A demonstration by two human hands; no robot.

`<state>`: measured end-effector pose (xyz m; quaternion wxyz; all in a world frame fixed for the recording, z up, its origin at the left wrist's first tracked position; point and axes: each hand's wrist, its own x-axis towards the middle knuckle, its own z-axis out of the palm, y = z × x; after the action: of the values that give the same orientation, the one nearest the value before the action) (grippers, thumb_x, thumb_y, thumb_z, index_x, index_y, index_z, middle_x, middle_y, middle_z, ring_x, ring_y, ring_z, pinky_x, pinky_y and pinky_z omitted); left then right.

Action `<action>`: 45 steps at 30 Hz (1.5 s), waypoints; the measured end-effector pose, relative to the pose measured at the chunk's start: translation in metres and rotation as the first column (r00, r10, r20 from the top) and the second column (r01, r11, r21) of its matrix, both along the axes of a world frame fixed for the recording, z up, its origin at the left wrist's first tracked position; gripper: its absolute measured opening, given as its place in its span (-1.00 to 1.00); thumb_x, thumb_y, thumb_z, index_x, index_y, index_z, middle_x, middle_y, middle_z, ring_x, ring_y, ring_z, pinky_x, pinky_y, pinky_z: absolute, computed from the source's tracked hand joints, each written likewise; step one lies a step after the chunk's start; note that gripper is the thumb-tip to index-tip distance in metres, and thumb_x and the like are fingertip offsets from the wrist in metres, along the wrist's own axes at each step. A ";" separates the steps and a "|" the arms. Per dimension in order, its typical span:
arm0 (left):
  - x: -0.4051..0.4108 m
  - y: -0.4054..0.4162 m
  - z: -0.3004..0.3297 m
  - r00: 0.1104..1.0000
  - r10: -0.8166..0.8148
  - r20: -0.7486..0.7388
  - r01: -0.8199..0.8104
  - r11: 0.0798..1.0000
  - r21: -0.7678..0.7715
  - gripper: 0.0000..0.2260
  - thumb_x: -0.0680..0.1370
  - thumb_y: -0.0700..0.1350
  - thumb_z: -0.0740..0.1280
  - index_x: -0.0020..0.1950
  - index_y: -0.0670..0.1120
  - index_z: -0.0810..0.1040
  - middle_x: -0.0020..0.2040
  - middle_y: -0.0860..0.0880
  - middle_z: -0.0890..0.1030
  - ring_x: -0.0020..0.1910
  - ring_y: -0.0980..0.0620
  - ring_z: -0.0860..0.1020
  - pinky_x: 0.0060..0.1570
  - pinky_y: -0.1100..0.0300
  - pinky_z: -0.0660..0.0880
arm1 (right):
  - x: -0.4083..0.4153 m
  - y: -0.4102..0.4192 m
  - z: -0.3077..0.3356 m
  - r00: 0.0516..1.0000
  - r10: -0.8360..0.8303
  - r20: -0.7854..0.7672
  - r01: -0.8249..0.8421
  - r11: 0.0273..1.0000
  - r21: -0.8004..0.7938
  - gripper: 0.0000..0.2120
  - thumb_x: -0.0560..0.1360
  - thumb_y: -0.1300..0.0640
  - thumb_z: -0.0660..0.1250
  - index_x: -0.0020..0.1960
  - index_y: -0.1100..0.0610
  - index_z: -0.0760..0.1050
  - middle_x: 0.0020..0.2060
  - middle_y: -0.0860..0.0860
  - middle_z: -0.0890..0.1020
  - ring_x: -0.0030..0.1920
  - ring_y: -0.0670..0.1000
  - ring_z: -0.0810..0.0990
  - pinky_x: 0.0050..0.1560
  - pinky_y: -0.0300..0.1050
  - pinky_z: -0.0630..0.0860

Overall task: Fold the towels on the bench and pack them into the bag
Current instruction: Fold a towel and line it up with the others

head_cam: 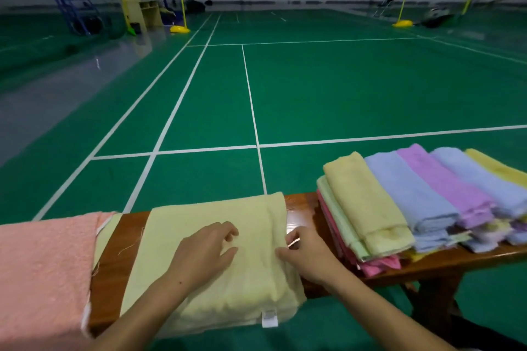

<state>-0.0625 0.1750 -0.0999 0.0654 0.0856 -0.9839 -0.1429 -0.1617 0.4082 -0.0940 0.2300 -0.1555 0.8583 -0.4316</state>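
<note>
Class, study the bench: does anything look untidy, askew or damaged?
Yes. Loose threads trail from the left edge of the pale yellow towel, so that edge looks frayed. The folded stack at the right is fanned out unevenly, and pink towels at its bottom poke out crumpled.

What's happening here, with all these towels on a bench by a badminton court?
A person is folding a pale yellow towel spread across a wooden bench. The left hand rests on top of it, while the right hand pinches its right edge. Folded towels in yellow, blue and purple are stacked to the right, and a pink towel lies to the left. No bag is in view.
</note>
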 end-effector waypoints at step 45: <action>-0.011 -0.034 0.042 0.991 -0.097 -0.095 0.132 0.523 0.842 -0.92 0.47 -0.27 0.36 -0.08 -0.19 0.49 -0.16 -0.30 0.47 -0.19 -0.12 0.55 -0.13 -0.02 0.66 | 0.010 -0.005 0.007 0.928 0.370 0.048 -0.360 0.922 -0.142 -0.77 0.47 0.09 0.53 0.02 -0.08 0.52 -0.18 -0.12 0.63 -0.20 -0.15 0.58 -0.13 -0.17 0.55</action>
<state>-0.0731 0.1408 -0.0578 0.0241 0.0394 -0.7936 -0.6067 -0.1519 0.4031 -0.0868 0.3270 -0.3114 0.7751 -0.4419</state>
